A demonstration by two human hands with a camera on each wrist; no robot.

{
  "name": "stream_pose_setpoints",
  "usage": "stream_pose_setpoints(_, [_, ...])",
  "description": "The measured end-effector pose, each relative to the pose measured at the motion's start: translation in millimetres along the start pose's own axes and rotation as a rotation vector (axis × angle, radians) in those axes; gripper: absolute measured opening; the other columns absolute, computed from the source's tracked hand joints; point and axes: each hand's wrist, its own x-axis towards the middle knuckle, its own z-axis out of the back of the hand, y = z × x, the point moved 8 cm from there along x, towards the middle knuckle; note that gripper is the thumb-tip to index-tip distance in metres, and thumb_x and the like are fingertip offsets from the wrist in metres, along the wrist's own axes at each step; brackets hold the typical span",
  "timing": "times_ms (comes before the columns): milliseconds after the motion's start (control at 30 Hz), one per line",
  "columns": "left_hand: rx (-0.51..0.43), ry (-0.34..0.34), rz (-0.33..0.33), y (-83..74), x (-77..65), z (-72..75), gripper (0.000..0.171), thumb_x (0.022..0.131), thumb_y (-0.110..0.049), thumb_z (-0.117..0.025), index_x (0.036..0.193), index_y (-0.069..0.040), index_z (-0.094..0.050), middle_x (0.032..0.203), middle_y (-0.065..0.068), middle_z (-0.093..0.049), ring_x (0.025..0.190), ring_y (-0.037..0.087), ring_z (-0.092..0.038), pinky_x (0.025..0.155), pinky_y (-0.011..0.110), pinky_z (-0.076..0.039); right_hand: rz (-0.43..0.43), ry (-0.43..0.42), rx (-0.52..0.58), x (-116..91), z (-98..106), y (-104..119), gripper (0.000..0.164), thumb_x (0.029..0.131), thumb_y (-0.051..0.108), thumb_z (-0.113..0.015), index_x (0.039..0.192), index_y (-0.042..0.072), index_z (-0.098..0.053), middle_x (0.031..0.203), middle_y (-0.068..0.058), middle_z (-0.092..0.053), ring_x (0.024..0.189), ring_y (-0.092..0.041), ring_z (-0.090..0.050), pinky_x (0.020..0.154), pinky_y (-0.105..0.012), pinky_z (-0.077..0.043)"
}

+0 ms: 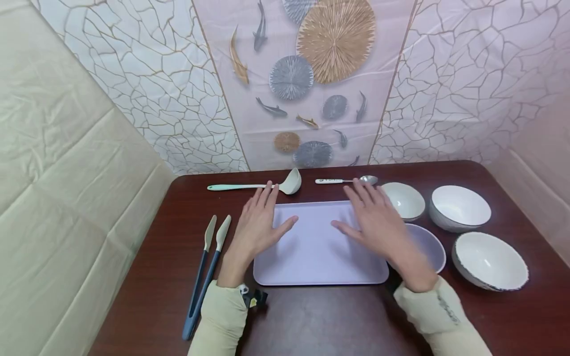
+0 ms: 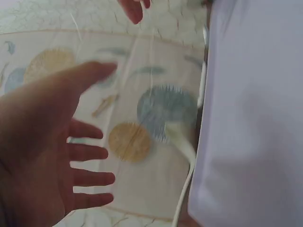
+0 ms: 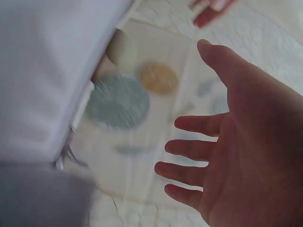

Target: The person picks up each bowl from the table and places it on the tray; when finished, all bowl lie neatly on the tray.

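Observation:
Both hands hover over a lilac rectangular tray (image 1: 320, 262), palms down with fingers spread. My left hand (image 1: 258, 232) is over the tray's left edge, its fingertips overlapping the handle of a ladle (image 1: 291, 182) in the head view. My right hand (image 1: 378, 222) is over the tray's right part, its fingertips near a spoon (image 1: 328, 181) with a white handle. In the left wrist view the left hand's fingers (image 2: 90, 178) are straight and hold nothing. The right hand's fingers (image 3: 189, 149) are likewise extended and hold nothing.
Blue-handled tongs (image 1: 200, 291) lie left of the left forearm. At the right stand a small white bowl (image 1: 404, 198), a lilac bowl (image 1: 429, 244) partly behind the right wrist, a taller white bowl (image 1: 460, 205) and a dark-rimmed white bowl (image 1: 490, 259). A patterned cloth (image 1: 311, 128) hangs behind the table.

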Motion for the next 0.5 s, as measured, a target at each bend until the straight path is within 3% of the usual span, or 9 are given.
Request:
stream_pose_setpoints(100, [-0.216,-0.007,0.049,2.5,-10.2,-3.0,0.078,0.093,-0.055,-0.057,0.153,-0.010,-0.034,0.158,0.006,-0.029,0.143,0.024,-0.029,0.108,0.052,-0.033,-0.017,-0.051,0.019,-16.4,22.0,-20.8,0.084,0.093,0.056,-0.058,0.149,-0.003,-0.035,0.152,-0.026,-0.031,0.139,-0.043,-0.027,0.113,-0.057,-0.017])
stream_pose_setpoints(200, [-0.365,0.025,0.124,11.4,-29.0,-12.9,0.076,0.093,-0.048,-0.062,0.153,-0.009,-0.033,0.157,0.006,-0.031,0.142,0.020,-0.031,0.109,0.050,-0.033,-0.040,-0.142,0.034,-45.7,44.7,-51.9,0.078,0.088,0.043,-0.071,0.143,-0.004,-0.042,0.141,-0.028,-0.044,0.127,-0.046,-0.041,0.104,-0.059,-0.029])
stream_pose_setpoints(267, [-0.418,0.062,0.172,19.5,-44.3,-21.3,0.080,0.092,-0.047,-0.065,0.154,-0.009,-0.031,0.157,0.008,-0.030,0.143,0.021,-0.027,0.110,0.051,-0.030,-0.099,-0.189,0.059,-69.5,56.1,-77.7,0.077,0.084,0.037,-0.075,0.140,-0.005,-0.044,0.134,-0.030,-0.048,0.119,-0.049,-0.045,0.098,-0.061,-0.032])
stream_pose_setpoints(367, [-0.451,0.099,0.222,33.3,-63.6,-33.0,0.091,0.088,-0.051,-0.069,0.155,-0.008,-0.025,0.159,0.008,-0.025,0.146,0.024,-0.018,0.112,0.055,-0.024,-0.240,-0.199,0.114,-105.7,64.2,-119.2,0.081,0.084,0.038,-0.076,0.144,-0.004,-0.040,0.143,-0.030,-0.041,0.121,-0.054,-0.040,0.099,-0.065,-0.028])
stream_pose_setpoints(500, [-0.492,0.125,0.257,50.5,-80.5,-46.3,0.103,0.083,-0.057,-0.070,0.157,-0.008,-0.019,0.161,0.011,-0.018,0.148,0.028,-0.008,0.111,0.062,-0.018,-0.385,-0.174,0.211,-144.0,54.2,-164.8,0.101,0.079,0.038,-0.081,0.150,-0.007,-0.026,0.151,-0.034,-0.025,0.128,-0.060,-0.027,0.104,-0.071,-0.016])
